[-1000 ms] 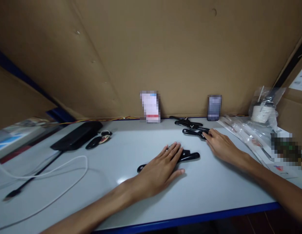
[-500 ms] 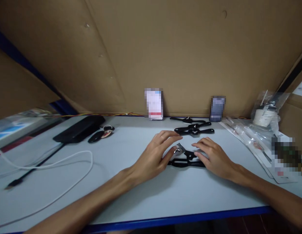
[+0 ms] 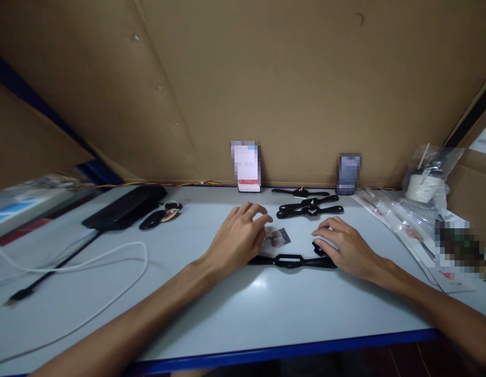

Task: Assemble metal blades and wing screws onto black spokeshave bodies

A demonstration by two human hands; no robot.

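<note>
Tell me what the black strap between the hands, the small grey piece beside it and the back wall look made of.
Black strap: matte, evenly black, lying flat; probably rubber or soft plastic.
Small grey piece: bright glints, likely metal or foil, too blurred to be sure.
Back wall: dull brown cardboard, with creases and dents.

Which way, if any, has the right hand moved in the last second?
Yes. The right hand drew back from the straps by the wall toward the person, to the front strap.
</note>
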